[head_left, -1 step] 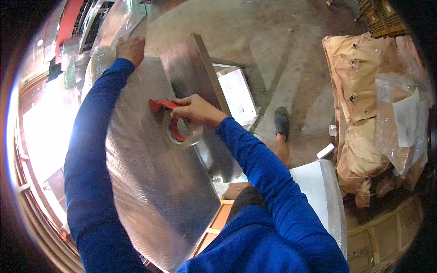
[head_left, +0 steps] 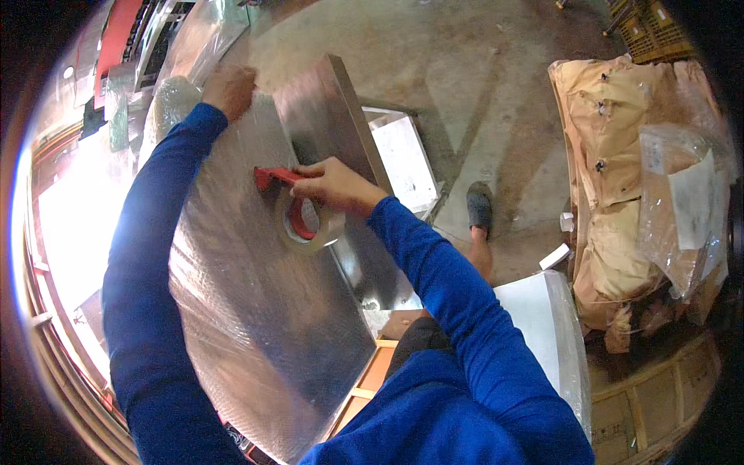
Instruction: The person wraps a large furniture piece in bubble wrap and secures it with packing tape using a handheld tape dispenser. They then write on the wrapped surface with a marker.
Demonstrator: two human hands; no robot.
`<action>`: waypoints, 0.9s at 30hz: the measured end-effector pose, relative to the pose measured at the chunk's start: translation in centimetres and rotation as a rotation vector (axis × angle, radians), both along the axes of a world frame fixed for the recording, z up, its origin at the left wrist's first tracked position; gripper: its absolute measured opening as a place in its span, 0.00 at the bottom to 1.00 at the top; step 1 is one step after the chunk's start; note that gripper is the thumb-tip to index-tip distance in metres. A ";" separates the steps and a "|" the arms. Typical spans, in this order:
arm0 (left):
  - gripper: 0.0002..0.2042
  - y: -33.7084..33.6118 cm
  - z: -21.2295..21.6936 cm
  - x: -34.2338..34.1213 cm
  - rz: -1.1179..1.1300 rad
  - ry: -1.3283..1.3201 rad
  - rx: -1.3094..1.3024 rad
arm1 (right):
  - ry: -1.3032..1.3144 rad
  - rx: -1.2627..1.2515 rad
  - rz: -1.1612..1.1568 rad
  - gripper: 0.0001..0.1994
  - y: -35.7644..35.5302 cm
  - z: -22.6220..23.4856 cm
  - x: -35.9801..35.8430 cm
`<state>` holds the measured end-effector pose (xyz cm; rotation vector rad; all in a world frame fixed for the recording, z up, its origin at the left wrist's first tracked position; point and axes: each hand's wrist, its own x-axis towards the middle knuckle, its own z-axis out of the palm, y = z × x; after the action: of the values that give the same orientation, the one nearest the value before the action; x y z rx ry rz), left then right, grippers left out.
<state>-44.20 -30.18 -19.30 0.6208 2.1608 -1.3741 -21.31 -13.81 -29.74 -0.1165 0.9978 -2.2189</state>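
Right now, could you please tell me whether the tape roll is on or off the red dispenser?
On: the tape roll rings the hub of the red dispenser, held in the right hand.

The wrapped panel [head_left: 263,310] lies before the person, left hand [head_left: 230,91] at its far end, right hand [head_left: 339,187] with the tape dispenser [head_left: 304,232] over it, touching or not I can't tell. A metal piece [head_left: 314,108] flanks it; rightward, past the shoe [head_left: 479,208], stands a bundle [head_left: 608,143], a crate [head_left: 655,32] behind.
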 end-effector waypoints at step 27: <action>0.34 4.6 4.8 53.4 -0.170 -1.314 -0.069 | -0.061 0.108 0.355 0.35 4.3 3.5 46.9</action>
<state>9.17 -25.61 -14.52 1.2320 0.9960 -0.6906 25.61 -9.53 -26.25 -0.1632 0.9780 -1.8327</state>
